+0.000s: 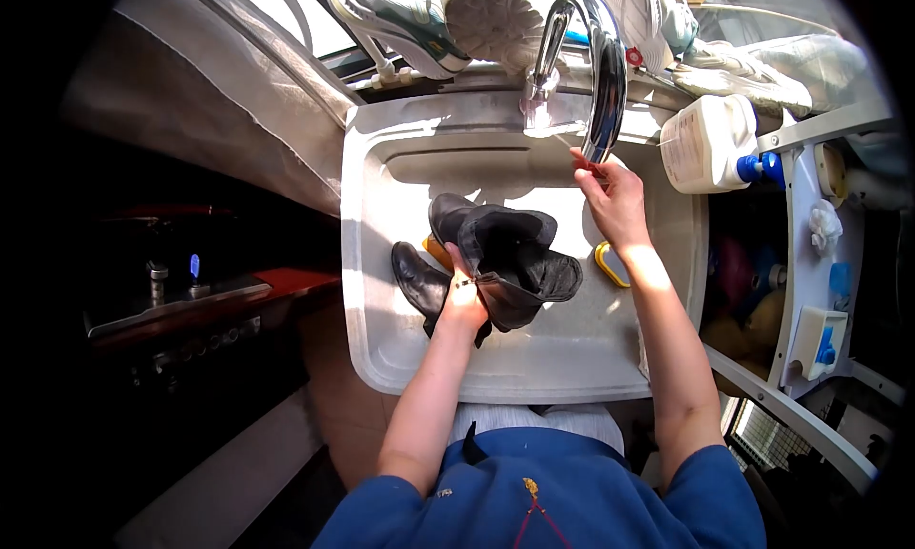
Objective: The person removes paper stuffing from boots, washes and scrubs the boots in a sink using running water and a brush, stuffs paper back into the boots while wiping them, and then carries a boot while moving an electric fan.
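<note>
My left hand [464,296] grips a black ankle boot [510,301] by its side, fingers partly hidden beneath it. The boot is tilted, and its wide opening faces up and to the right. A second black boot [419,274] lies in the white sink [534,382], just left of my left hand. Between the boots shows a small orange-yellow object [438,252], mostly covered. My right hand [618,204] has its fingers closed at the lower end of the chrome faucet spout [607,101]. Right of the held boot lies a yellow-rimmed oval object [612,265].
Several sneakers [400,20] stand along the ledge behind the sink. A white bottle with a blue cap [710,147] rests on its side at the right rim, beside a white rack [796,263]. A stove-like appliance [191,296] sits in shadow on the left.
</note>
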